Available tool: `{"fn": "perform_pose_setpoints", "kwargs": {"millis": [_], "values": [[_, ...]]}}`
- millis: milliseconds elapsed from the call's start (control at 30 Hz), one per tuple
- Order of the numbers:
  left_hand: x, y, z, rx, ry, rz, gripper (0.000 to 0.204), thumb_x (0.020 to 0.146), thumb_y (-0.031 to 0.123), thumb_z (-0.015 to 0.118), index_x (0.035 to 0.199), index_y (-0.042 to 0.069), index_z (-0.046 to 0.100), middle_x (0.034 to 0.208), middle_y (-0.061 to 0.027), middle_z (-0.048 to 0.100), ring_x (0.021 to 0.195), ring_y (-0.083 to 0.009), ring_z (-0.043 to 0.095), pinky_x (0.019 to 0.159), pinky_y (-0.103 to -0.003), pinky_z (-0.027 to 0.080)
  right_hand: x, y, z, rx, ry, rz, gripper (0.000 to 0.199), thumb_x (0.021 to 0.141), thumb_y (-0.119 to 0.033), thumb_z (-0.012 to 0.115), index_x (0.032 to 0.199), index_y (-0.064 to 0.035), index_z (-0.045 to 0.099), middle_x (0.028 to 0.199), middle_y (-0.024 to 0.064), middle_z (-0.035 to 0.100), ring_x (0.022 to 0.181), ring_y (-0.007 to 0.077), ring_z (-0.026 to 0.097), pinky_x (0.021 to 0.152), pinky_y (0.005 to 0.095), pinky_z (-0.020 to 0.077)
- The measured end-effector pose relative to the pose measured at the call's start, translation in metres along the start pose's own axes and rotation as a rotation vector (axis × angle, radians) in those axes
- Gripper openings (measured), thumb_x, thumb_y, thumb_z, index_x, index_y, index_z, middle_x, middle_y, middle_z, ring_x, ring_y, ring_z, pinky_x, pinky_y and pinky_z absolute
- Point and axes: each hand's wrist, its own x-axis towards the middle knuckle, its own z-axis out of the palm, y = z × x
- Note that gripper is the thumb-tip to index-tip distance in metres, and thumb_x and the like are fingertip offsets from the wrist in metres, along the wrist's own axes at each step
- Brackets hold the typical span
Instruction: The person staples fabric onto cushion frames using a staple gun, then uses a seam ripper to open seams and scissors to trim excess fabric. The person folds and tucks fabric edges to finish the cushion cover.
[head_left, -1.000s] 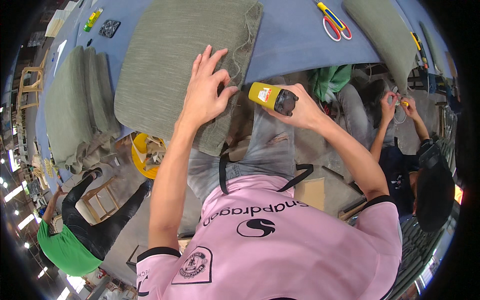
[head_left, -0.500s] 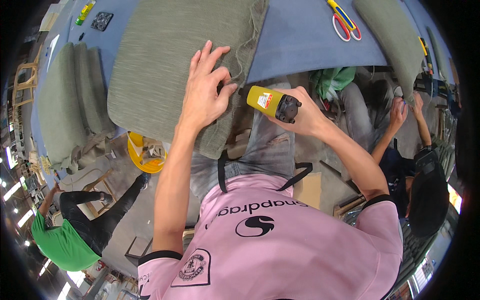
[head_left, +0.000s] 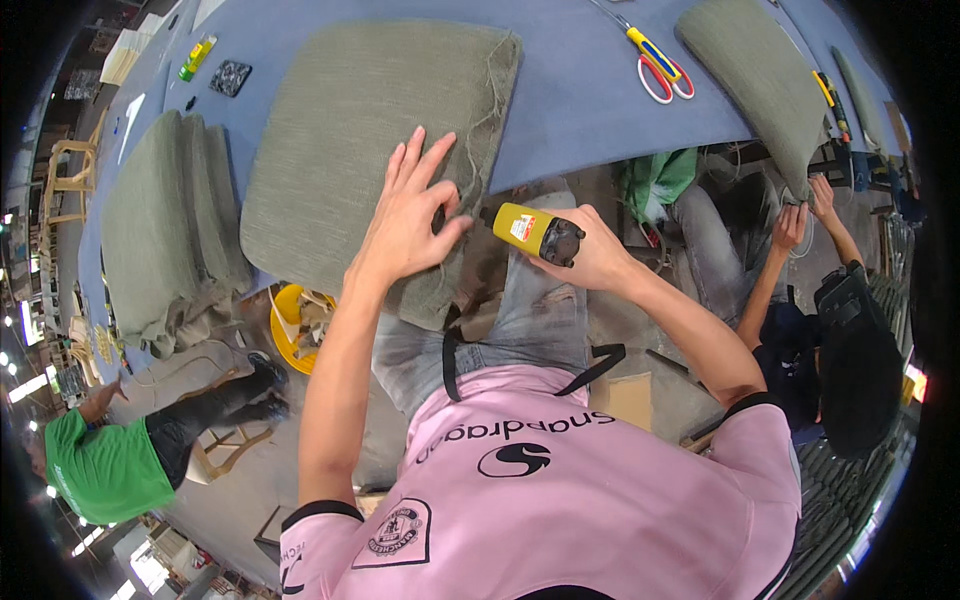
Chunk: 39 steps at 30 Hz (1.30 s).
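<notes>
The cushion [head_left: 370, 150], a grey-green fabric pad, lay flat on the blue table [head_left: 580, 90], its near edge hanging over the table's rim toward the person. The left hand [head_left: 415, 215] pressed down on that near corner of the cushion, fingers spread wide and flat, thumb out to the side, gripping nothing, just pinning the cloth. Loose threads frayed along the cushion's right edge, just beyond the fingertips. The right hand [head_left: 590, 255] was just off the cushion's near right corner, below the table edge, fingers wrapped tight around a yellow tool [head_left: 535, 232] with a dark end; the tool's yellow end pointed toward the cushion, close beside the left thumb but not touching the cloth as far as could be seen.

Left of the cushion, a stack of cushions [head_left: 165, 230] of the same fabric sat on the table. Far right of the cushion, scissors [head_left: 660, 65] with yellow and red handles lay on the table, and beyond them another cushion [head_left: 760, 80] drooped over the rim. Below that one, another person's hands [head_left: 805, 215] were raised toward its edge. Below the near left corner of the cushion, a yellow bucket [head_left: 285, 330] stood on the floor.
</notes>
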Motion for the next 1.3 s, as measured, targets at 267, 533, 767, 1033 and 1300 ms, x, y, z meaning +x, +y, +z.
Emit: {"fn": "perform_pose_setpoints", "kwargs": {"millis": [267, 533, 767, 1033, 1300], "values": [[0.000, -0.007, 0.013, -0.109, 0.047, -0.074, 0.027, 0.085, 0.007, 0.079, 0.077, 0.003, 0.054, 0.165, -0.0146, 0.053, 0.167, -0.0441, 0.025, 0.136, -0.059, 0.015, 0.004, 0.000, 0.007, 0.020, -0.076, -0.002, 0.029, 0.083, -0.011, 0.084, 0.109, -0.0005, 0.075, 0.092, 0.0221, 0.075, 0.090, 0.0487, 0.070, 0.076, 0.0474, 0.0582], [0.002, -0.006, 0.017, -0.074, 0.074, -0.084, 0.025, 0.084, 0.007, 0.079, 0.076, 0.002, 0.056, 0.161, -0.0139, 0.057, 0.165, -0.0451, 0.029, 0.135, -0.060, 0.018, 0.003, -0.009, 0.002, 0.093, -0.035, -0.040, 0.027, 0.083, -0.012, 0.084, 0.105, -0.0002, 0.075, 0.089, 0.0224, 0.075, 0.089, 0.0476, 0.071, 0.075, 0.0475, 0.0575], [0.001, -0.013, 0.004, -0.113, 0.021, -0.055, 0.028, 0.087, 0.013, 0.080, 0.075, 0.003, 0.057, 0.167, -0.0146, 0.052, 0.167, -0.0450, 0.024, 0.135, -0.060, 0.016, 0.003, 0.008, 0.009, -0.008, -0.049, -0.048, 0.027, 0.083, -0.014, 0.085, 0.105, -0.0005, 0.075, 0.088, 0.0223, 0.075, 0.087, 0.0468, 0.072, 0.075, 0.0477, 0.0577], [-0.005, -0.006, 0.001, 0.042, -0.034, 0.048, 0.033, 0.087, 0.019, 0.079, 0.067, 0.002, 0.060, 0.168, -0.0159, 0.049, 0.165, -0.0444, 0.028, 0.136, -0.059, 0.017, -0.009, 0.003, 0.014, 0.107, -0.038, 0.011, 0.025, 0.081, -0.010, 0.084, 0.101, -0.0004, 0.073, 0.087, 0.0220, 0.075, 0.086, 0.0470, 0.071, 0.074, 0.0478, 0.0571], [-0.007, -0.006, 0.007, -0.082, 0.016, -0.033, 0.028, 0.086, 0.016, 0.080, 0.067, 0.000, 0.066, 0.160, -0.0127, 0.057, 0.164, -0.0435, 0.030, 0.135, -0.057, 0.018, -0.004, -0.006, 0.011, 0.109, -0.105, -0.006, 0.026, 0.078, -0.008, 0.083, 0.102, -0.0016, 0.074, 0.087, 0.0233, 0.074, 0.086, 0.0489, 0.069, 0.073, 0.0476, 0.0568]]}}
